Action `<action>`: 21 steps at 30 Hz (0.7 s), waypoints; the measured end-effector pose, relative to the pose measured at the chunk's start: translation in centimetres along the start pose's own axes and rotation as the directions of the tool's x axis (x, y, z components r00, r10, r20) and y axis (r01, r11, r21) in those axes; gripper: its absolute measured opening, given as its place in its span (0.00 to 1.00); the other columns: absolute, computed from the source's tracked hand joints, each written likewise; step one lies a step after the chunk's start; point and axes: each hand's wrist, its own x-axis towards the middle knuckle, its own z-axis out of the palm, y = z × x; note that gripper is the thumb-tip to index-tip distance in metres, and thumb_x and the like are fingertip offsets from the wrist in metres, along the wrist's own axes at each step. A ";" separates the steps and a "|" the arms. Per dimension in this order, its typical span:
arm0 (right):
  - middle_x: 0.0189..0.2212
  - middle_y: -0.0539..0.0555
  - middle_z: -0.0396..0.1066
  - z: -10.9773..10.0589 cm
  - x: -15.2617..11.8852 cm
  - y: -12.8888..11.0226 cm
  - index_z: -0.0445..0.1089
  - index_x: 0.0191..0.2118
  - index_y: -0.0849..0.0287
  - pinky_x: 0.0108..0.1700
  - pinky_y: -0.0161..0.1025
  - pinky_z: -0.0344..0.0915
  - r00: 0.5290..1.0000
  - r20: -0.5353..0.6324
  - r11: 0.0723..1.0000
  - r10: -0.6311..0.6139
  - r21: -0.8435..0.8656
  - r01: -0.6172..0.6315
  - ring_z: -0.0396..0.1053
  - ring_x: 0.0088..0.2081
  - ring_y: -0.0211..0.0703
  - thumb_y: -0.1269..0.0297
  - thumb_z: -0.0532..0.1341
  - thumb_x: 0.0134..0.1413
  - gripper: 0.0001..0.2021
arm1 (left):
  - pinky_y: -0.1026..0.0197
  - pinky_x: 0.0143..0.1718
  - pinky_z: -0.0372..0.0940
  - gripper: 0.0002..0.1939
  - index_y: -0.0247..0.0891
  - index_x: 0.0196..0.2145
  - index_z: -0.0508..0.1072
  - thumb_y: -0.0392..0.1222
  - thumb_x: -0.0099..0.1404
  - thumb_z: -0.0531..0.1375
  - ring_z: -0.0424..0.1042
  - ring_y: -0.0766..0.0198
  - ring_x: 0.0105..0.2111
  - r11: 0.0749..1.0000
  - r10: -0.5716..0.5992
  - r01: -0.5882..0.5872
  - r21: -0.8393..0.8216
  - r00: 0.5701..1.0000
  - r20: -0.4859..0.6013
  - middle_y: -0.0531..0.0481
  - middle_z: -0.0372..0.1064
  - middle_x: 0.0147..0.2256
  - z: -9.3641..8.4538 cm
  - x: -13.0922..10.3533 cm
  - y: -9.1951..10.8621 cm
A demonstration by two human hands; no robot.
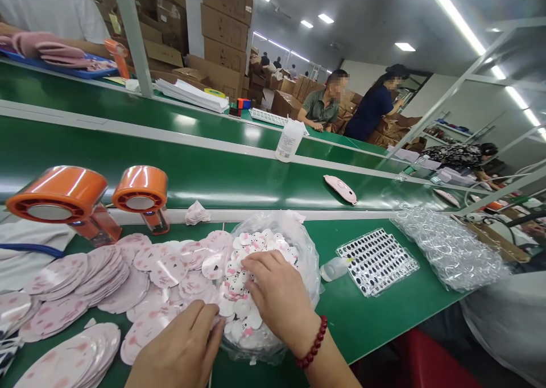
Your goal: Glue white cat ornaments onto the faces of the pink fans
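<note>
My right hand (279,297), with a red bead bracelet at the wrist, reaches over a clear plastic bag (310,251) full of small white die-cut pieces (245,311) printed with pink and black. Its fingers are slightly apart and touch the pile, with nothing visibly gripped. Just left of the bag's near side, my left hand (183,342) is closed, thumb and fingers together; whatever may be between them is hidden. Overlapping pale pink printed rounds (168,271) lie beyond and left of it, some against the bag.
Two orange handheld fans (63,192) stand at left behind stacked pink pieces (70,356). Right of the bag lie a small clear bottle (335,269), sheets of dark oval parts (377,260) and bubble wrap (452,246). A pink oval case (340,189) rests farther back; people work beyond.
</note>
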 end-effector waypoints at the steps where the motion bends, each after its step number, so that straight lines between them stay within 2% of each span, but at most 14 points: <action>1: 0.57 0.53 0.71 0.1 0.3 -0.2 0.68 0.61 0.57 0.59 0.47 0.67 1.000 0.007 1.000 -0.016 -0.004 0.016 0.65 0.57 0.50 0.71 0.63 0.65 0.20 | 0.58 0.17 0.69 0.34 0.41 0.27 0.78 0.30 0.73 0.35 0.80 0.55 0.26 1.000 0.004 -0.004 -0.003 1.000 0.000 0.45 0.79 0.27 -0.1 0.1 0.0; 5: 0.59 0.55 0.69 0.2 1.0 -0.4 0.65 0.64 0.58 0.59 0.51 0.68 0.998 0.049 0.998 -0.046 -0.046 0.048 0.64 0.57 0.55 0.67 0.67 0.62 0.26 | 0.57 0.17 0.70 0.31 0.40 0.27 0.77 0.31 0.73 0.38 0.80 0.54 0.26 0.999 -0.020 0.020 -0.026 1.000 0.007 0.44 0.78 0.27 0.2 -0.1 -0.2; 8: 0.51 0.52 0.73 -0.5 0.7 -0.4 0.74 0.54 0.54 0.53 0.48 0.71 0.997 0.067 0.997 -0.041 -0.062 0.045 0.67 0.53 0.52 0.67 0.68 0.60 0.16 | 0.56 0.19 0.71 0.28 0.39 0.28 0.76 0.31 0.73 0.39 0.80 0.54 0.26 0.999 -0.027 0.027 -0.045 1.000 0.016 0.44 0.77 0.27 0.6 -0.4 -0.3; 11: 0.44 0.53 0.75 -1.3 0.3 -0.5 0.78 0.44 0.57 0.51 0.48 0.72 0.998 0.066 0.996 -0.021 -0.080 0.026 0.68 0.50 0.52 0.69 0.67 0.60 0.07 | 0.57 0.20 0.71 0.26 0.40 0.29 0.75 0.31 0.72 0.40 0.79 0.55 0.25 0.997 -0.045 0.047 -0.064 0.998 0.032 0.46 0.76 0.27 0.9 -0.7 -0.3; 13: 0.44 0.55 0.75 -1.3 0.4 -0.7 0.78 0.43 0.59 0.50 0.48 0.72 0.999 0.049 0.996 -0.008 -0.092 0.013 0.68 0.50 0.53 0.68 0.67 0.61 0.06 | 0.57 0.21 0.71 0.24 0.41 0.30 0.74 0.31 0.73 0.41 0.79 0.56 0.27 0.994 -0.066 0.069 -0.079 0.997 0.041 0.47 0.76 0.28 1.0 -0.7 -0.2; 17: 0.46 0.53 0.77 -0.1 1.9 -1.0 0.77 0.49 0.56 0.51 0.45 0.69 0.996 0.051 0.992 -0.068 -0.104 0.073 0.68 0.50 0.50 0.69 0.65 0.63 0.10 | 0.58 0.22 0.70 0.17 0.40 0.36 0.71 0.35 0.74 0.44 0.79 0.56 0.28 0.985 -0.126 0.129 -0.110 0.991 0.041 0.48 0.73 0.28 1.2 -0.7 0.0; 21: 0.36 0.52 0.79 1.0 2.5 -0.6 0.79 0.39 0.57 0.45 0.43 0.69 0.992 0.076 0.988 -0.101 -0.114 0.109 0.70 0.42 0.49 0.68 0.65 0.64 0.05 | 0.58 0.28 0.73 0.16 0.35 0.44 0.70 0.39 0.76 0.44 0.80 0.56 0.32 0.976 -0.182 0.179 -0.125 0.983 -0.012 0.44 0.75 0.33 1.7 -0.3 0.0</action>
